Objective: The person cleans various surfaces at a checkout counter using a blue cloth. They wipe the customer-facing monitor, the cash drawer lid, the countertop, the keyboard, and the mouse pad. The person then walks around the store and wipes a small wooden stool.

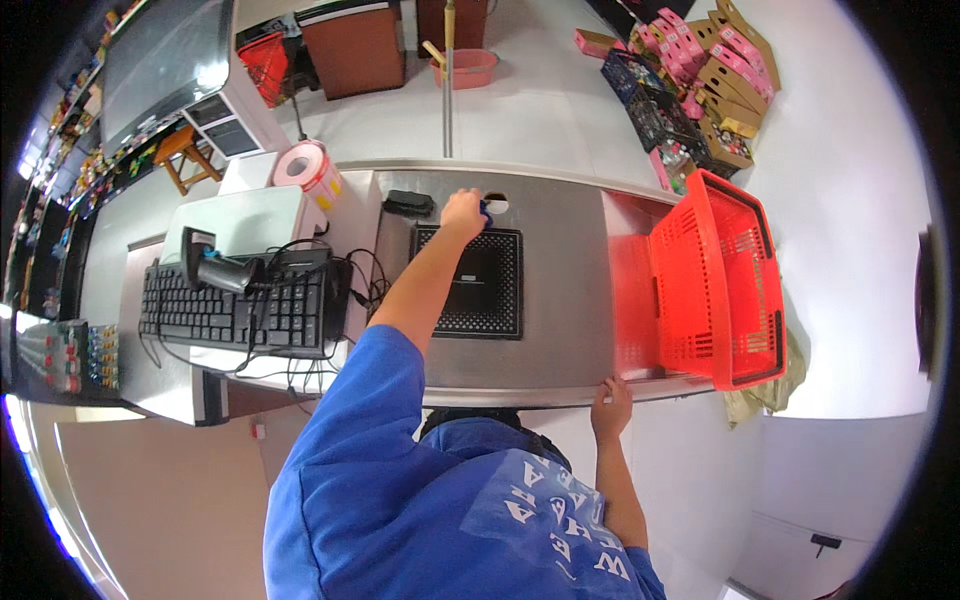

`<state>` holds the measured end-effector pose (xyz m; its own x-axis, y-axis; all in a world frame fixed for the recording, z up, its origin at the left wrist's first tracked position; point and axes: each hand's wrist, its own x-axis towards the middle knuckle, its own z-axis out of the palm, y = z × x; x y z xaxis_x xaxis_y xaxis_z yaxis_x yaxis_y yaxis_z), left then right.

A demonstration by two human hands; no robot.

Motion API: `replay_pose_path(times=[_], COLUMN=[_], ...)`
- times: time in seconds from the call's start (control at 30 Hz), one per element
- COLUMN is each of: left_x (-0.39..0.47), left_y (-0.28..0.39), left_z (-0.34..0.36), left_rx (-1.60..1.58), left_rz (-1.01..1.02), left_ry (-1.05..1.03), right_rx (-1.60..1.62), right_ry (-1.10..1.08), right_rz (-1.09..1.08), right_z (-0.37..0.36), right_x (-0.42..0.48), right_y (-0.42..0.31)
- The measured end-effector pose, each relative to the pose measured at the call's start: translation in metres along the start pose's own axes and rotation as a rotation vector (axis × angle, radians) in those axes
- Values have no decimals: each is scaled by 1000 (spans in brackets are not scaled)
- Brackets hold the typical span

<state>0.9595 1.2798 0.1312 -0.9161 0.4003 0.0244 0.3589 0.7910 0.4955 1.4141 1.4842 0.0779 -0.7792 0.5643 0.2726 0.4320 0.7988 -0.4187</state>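
My left hand (464, 213) is at the far side of the grey counter (570, 300), closed on a dark blue item (486, 214), perhaps a cloth, mostly hidden by the fingers. It is just left of a round hole in the counter (496, 202). Below it lies a square black perforated pad (480, 292), partly covered by my forearm. A small black object (409, 203) rests to the hand's left. My right hand (612, 409) touches the near edge of the counter with its fingertips, near the red plastic basket (686, 292), and no object shows in it.
At the left are a black keyboard (217, 319), a handheld barcode scanner (225, 274) with loose cables, and a label roll (301, 166) near a white machine (240, 221). Cartons (735, 79) and crates (649, 112) lie on the floor beyond the counter.
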Motion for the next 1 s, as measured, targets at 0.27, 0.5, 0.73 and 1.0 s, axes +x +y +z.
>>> replay_pose_path(times=[0.27,0.5,0.73,1.0], left_x=[-12,-148,-284,-295], left_y=[-21,62,82,99], left_z=[60,77,80,26], left_rx=[293,169,-245,-736], left_rz=[-75,438,606,138], left_ry=[200,-94,-331,-123], right_rx=[-103,-140,-190,419], right_ry=[-61,-28,-7,97], right_rz=[95,157,221,606], right_z=[-11,3,4,17], right_x=[-34,-26,-32,-56], right_y=[-39,-43,-50,-86])
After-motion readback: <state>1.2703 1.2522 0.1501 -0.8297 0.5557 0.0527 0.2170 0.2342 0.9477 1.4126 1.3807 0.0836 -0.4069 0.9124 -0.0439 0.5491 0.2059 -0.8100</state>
